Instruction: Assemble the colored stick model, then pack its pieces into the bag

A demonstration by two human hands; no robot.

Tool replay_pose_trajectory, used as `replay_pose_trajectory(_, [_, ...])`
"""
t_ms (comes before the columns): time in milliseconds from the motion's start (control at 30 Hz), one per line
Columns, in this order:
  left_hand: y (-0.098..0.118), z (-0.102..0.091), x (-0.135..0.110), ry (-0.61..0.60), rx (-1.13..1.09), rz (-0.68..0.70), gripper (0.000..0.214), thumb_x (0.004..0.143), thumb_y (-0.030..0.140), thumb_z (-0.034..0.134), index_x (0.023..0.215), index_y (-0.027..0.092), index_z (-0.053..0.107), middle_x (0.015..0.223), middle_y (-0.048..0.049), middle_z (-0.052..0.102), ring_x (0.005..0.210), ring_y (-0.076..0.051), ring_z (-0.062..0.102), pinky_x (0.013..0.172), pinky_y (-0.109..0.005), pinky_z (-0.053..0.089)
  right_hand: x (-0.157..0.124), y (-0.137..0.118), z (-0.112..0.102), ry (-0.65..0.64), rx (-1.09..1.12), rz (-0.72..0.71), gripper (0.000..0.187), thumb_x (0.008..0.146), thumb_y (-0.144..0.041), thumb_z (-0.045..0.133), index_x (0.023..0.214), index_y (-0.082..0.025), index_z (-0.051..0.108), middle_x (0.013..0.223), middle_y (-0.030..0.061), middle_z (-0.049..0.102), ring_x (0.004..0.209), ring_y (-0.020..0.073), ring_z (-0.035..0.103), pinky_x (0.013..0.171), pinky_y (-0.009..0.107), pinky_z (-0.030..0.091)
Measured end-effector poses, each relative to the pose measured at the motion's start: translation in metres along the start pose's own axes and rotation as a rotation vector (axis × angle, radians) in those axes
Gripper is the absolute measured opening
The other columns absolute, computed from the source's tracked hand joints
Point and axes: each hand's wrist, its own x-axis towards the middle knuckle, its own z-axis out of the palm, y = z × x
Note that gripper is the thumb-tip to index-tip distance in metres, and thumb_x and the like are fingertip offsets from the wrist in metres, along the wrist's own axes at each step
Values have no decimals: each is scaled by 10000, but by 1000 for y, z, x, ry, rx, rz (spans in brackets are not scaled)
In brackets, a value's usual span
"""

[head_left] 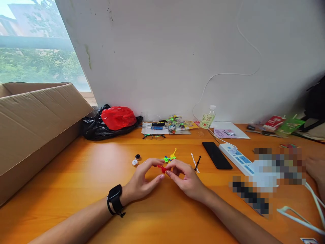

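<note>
Over the middle of the table, both my hands meet at a small red plastic piece (162, 168). My right hand (186, 179) pinches its right side between thumb and fingertips. The thumb and fingertips of my left hand (141, 181) close round its left side; a black watch (115, 196) is on that wrist. Just beyond the fingers lies a cluster of yellow, green and blue plastic pieces (170, 157), partly hidden. Right of it lie a white arrow-tipped stick (194, 160) and a black one (198, 162), like clock hands. A white round part (135, 163) and a black one (137, 157) sit left.
A cardboard box (43, 112) stands left, beside black and red plastic bags (118, 118). Glasses (154, 137), screwdrivers (159, 124) and a bottle (208, 117) are along the wall. A black phone (217, 155) and power strip (238, 159) lie right, near another person's hand (315, 169).
</note>
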Motion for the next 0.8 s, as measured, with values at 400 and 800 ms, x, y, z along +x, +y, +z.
replay_pose_trajectory(400, [-13, 7, -1, 188, 30, 31, 53, 998, 252, 736, 1031, 213, 750, 985, -43, 825, 890, -182, 793, 838, -288, 644, 4, 6, -2, 53, 65, 67, 227, 1004, -430, 679, 1007, -210, 737, 932, 54, 657, 752, 170, 577, 665, 296, 456])
replay_pose_trajectory(800, [-20, 4, 1, 329, 85, 97, 112, 986, 206, 746, 874, 206, 747, 962, -56, 829, 884, -184, 809, 801, -270, 651, 8, -7, -22, -161, 949, 572, 381, 973, -548, 680, 1117, -195, 686, 652, -35, 621, 401, 55, 290, 435, 227, 157])
